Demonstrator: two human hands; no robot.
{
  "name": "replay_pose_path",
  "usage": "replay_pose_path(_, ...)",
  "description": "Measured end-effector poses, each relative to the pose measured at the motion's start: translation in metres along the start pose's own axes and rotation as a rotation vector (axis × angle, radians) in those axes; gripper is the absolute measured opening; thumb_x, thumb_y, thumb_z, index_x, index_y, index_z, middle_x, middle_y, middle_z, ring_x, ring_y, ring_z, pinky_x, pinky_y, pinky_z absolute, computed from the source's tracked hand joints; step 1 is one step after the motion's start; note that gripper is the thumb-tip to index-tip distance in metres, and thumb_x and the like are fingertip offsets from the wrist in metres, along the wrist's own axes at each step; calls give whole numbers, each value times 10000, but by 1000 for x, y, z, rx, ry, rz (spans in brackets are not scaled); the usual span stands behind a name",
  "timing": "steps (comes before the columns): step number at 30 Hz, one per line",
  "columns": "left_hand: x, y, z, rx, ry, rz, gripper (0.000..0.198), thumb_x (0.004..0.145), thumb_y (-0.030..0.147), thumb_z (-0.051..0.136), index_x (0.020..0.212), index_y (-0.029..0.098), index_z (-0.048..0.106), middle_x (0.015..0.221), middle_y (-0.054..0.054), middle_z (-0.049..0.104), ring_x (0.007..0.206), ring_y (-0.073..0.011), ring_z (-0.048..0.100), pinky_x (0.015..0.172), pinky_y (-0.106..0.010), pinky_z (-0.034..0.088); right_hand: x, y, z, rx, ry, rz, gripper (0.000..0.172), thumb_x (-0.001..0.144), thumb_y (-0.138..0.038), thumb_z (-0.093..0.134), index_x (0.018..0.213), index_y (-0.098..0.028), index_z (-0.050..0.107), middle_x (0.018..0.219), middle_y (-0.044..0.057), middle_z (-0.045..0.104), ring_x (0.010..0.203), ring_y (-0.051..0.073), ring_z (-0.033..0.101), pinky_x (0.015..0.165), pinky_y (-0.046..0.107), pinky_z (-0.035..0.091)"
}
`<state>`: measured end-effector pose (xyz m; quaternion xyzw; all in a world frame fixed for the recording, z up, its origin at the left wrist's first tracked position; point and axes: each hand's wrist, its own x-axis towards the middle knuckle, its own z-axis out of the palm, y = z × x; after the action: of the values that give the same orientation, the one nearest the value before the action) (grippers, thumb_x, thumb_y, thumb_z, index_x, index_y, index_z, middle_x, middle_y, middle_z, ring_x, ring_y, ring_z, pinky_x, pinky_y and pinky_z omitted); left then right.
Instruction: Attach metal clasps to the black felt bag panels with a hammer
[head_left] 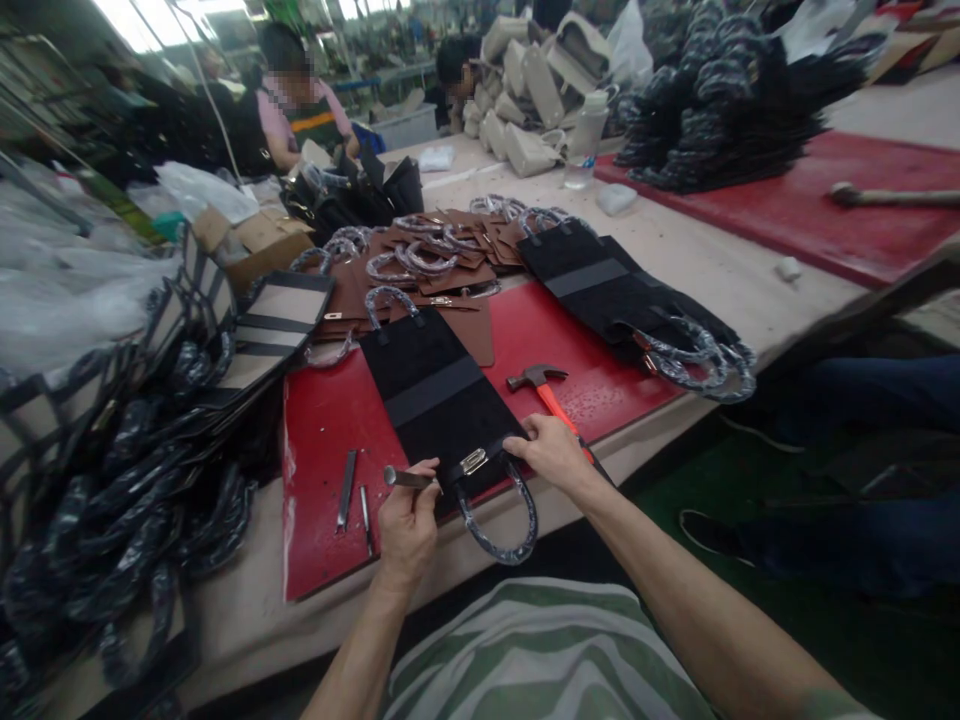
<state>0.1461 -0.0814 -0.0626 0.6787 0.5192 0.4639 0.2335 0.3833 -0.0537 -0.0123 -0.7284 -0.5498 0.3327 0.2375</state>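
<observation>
A black bag panel (435,370) with a grey band lies on the red board, wrapped loop handles at both ends. Its near edge carries a silver metal clasp (474,461). Closed round a short metal punch (405,479), my left hand (409,525) is at the panel's near left corner. My right hand (556,455) pinches the near right edge of the panel, beside the wrapped handle (517,550). Just beyond that hand lies a claw hammer (551,395) with an orange handle, partly hidden by my wrist. Two thin metal tools, a flat bar (346,490) and a rod (366,520), rest left of the panel.
Under the work is a red board (322,540). Brown bag panels (390,280) are piled behind it, black panels (600,280) to the right. Beige-and-black pieces (277,320) crowd the left. A bottle (585,145) stands farther back. A co-worker (300,110) sits across the table.
</observation>
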Motion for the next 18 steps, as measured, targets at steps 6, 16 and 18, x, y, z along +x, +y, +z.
replay_pose_path(6,0,1,-5,-70,-25,-90,166,908,314,552,959,194,654,1072,-96,737,1035,-236,690,929,-414,552,-3,-4,9,870,-266,203,304,636,-409,726,804,-178,619,698,-2,643,616,159,573,573,288,434)
replay_pose_path(16,16,8,-4,-662,195,-452,266,848,399,693,962,164,643,1068,-91,729,989,-236,716,888,-424,582,-13,-2,30,1041,-281,221,317,587,-376,783,763,-138,669,675,14,665,594,154,567,573,283,446)
replay_pose_path(18,27,16,1,-635,137,-394,252,855,382,691,978,165,660,1108,-100,722,1042,-238,697,943,-417,553,-16,-5,32,1079,-327,201,329,585,-355,795,805,-136,685,726,20,680,625,153,571,593,278,451)
